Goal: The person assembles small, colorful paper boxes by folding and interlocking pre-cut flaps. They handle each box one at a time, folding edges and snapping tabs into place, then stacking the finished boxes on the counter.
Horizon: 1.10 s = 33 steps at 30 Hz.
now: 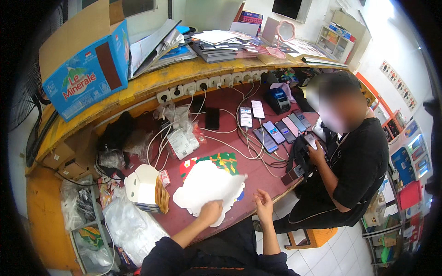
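My left hand [210,212] pinches the near edge of a white cut-out paper sheet [207,186] that lies on the dark red counter [258,172]. Under the sheet a colourful green and red printed piece [222,161] shows at its far side. My right hand [264,205] hovers just off the counter's near edge, to the right of the sheet, fingers loosely spread and holding nothing. A white folded carton box [143,185] stands to the left of the sheet.
A person in black [354,170] sits at the right holding a phone. A row of phones [276,131] on charging cables lies at the counter's far right. Clear plastic bags [131,227] pile at the left. A blue cardboard box [87,76] and stacked papers [221,43] rest on the yellow shelf.
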Available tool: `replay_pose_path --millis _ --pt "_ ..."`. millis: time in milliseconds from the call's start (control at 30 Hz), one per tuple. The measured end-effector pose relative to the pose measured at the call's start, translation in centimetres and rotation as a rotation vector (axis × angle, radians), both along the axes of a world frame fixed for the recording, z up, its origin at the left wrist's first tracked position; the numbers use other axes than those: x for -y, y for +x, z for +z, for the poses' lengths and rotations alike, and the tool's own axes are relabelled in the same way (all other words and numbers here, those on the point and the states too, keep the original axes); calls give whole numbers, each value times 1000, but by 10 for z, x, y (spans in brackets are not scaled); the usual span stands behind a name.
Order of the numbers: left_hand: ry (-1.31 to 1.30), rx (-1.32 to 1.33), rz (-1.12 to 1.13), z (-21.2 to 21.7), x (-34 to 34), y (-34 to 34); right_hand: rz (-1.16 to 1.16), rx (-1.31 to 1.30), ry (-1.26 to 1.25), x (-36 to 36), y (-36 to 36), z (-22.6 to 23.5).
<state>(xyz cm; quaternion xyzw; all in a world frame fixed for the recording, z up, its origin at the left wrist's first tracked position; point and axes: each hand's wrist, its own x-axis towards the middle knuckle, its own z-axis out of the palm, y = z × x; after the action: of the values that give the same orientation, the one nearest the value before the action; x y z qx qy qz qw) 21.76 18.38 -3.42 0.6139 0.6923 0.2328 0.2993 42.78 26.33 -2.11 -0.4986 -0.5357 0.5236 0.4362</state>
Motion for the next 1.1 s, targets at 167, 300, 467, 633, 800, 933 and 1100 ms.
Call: replay_pose_path --millis 167,300,467,633,800,933,1100 --pt "113 132 237 27 -8 -33 103 61 130 9 -26 24" --pt "24 265 277 27 -11 -45 168 170 205 20 -44 39" --pt "11 628 278 32 -22 -76 166 278 320 26 -50 57" --pt "-363 1329 423 49 -26 -95 256 277 317 29 -60 75" --pt "199 559 15 102 -1 -74 226 318 529 30 -80 100" --pt "216 481 -246 157 21 -72 307 257 677 30 -89 114" --pt "301 624 -148 172 26 -68 375 -1 725 40 -91 119"
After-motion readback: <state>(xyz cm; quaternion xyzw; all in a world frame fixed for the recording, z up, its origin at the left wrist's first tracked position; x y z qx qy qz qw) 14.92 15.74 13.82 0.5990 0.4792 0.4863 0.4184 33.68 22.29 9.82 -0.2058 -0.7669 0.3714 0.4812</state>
